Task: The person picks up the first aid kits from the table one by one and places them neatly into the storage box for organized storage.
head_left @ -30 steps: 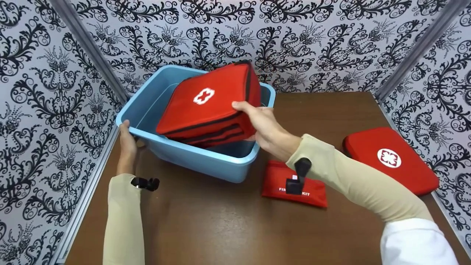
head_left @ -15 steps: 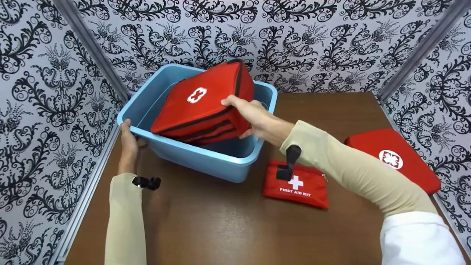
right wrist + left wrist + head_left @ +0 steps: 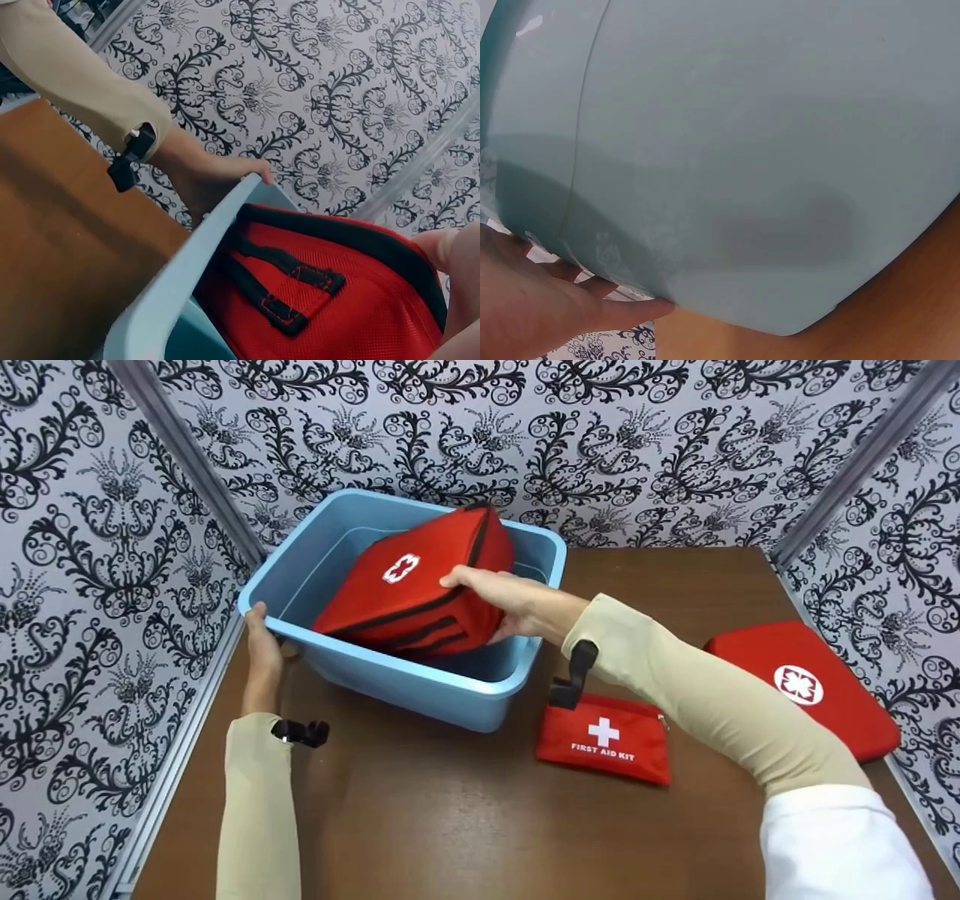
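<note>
A person's left hand (image 3: pixel 264 649) grips the left corner of a blue bin (image 3: pixel 405 686); inside, a red bag (image 3: pixel 375 589) lies tilted, its right end held between the right hand's (image 3: pixel 521 604) thumb and fingers. Rightward on the table (image 3: pixel 450 810): a red pouch (image 3: pixel 604 746), then a red case (image 3: pixel 829 705).

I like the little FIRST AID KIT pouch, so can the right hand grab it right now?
Probably not right now: the right hand holds the big red bag, tilted in the blue bin. Nothing seems to lie on the pouch, so it looks reachable if that hand lets go.
</note>
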The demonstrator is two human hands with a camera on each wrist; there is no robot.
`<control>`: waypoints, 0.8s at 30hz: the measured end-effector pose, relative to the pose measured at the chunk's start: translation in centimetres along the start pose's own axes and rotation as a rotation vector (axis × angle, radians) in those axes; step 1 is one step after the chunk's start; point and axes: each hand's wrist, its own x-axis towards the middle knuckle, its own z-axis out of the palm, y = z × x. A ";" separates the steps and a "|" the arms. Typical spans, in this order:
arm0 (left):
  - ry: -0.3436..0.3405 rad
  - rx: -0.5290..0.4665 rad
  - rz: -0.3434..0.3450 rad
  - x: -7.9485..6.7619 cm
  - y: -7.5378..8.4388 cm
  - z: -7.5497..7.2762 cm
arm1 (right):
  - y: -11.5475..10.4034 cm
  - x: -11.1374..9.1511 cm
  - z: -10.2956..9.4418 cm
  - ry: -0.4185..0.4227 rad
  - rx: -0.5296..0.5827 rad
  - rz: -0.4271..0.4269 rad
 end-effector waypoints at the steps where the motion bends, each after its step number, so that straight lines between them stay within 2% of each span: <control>1: -0.004 -0.006 0.001 0.0 0.0 0.0 | 0.0 0.1 0.1 0.000 -0.005 0.003; 6: -0.009 -0.024 0.022 0.1 -0.1 -0.1 | -0.2 1.0 0.9 -0.009 -0.049 0.029; 15: -0.007 -0.063 0.002 0.1 -0.4 0.4 | -0.7 2.7 2.4 -0.004 -0.121 0.049; 19: 0.010 -0.017 0.078 0.1 -0.4 0.2 | -1.0 3.4 3.2 -0.009 -0.145 0.033; 21: 0.021 0.019 0.095 0.1 -0.4 0.0 | -1.2 3.8 3.6 -0.015 -0.163 0.029; 22: 0.030 0.032 0.099 0.1 -0.4 -0.1 | -1.3 3.9 3.8 -0.020 -0.175 0.029; 24: 0.030 0.024 0.066 0.1 -0.3 -0.1 | -1.5 4.3 4.1 -0.031 -0.197 0.037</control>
